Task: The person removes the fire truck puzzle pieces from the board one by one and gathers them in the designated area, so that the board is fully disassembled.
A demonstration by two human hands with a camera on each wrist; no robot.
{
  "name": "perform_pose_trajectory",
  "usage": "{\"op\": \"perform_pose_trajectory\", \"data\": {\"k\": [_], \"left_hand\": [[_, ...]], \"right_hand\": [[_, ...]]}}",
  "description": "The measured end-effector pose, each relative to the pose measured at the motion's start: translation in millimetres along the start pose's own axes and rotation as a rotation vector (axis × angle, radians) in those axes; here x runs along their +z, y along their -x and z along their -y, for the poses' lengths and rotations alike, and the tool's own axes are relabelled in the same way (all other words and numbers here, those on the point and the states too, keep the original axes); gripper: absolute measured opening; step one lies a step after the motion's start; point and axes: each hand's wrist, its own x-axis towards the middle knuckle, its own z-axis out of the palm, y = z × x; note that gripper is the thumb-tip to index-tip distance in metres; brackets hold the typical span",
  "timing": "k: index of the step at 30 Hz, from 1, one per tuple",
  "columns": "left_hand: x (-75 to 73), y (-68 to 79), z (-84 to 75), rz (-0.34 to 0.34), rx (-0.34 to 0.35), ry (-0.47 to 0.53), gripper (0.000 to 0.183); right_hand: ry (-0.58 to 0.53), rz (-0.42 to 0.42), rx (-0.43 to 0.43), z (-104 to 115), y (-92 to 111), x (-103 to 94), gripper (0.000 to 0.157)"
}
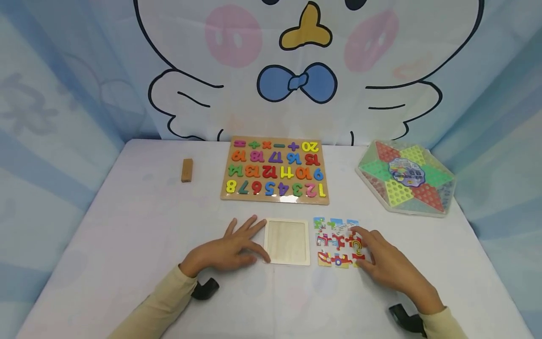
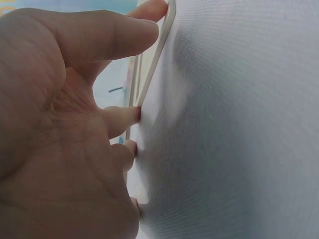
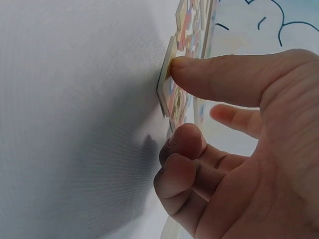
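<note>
A shallow square wooden puzzle frame lies in the middle of the head view. My left hand is spread at its left side, with fingertips against the frame's edge; the left wrist view shows the wooden edge beside the fingers. Jigsaw pieces with a red vehicle picture lie in rows to the right of the frame, with small gaps between them. My right hand is at their right side, thumb and index finger apart. Its thumb rests on a corner piece; the other fingers bend loosely.
Behind the frame lies a number board with colourful digits and signs. A small wooden block stands at the back left. On the back right is a hexagonal game box. A printed curtain hangs behind the white table.
</note>
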Motion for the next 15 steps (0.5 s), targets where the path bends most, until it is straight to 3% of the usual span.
{"op": "perform_pose_trajectory", "data": {"k": [15], "left_hand": [[0.3, -2.2, -0.7, -0.013, 0.005, -0.008, 0.029]], "right_hand": [[0.009, 0.032, 0.027, 1.2, -0.7, -4.3, 0.075]]}}
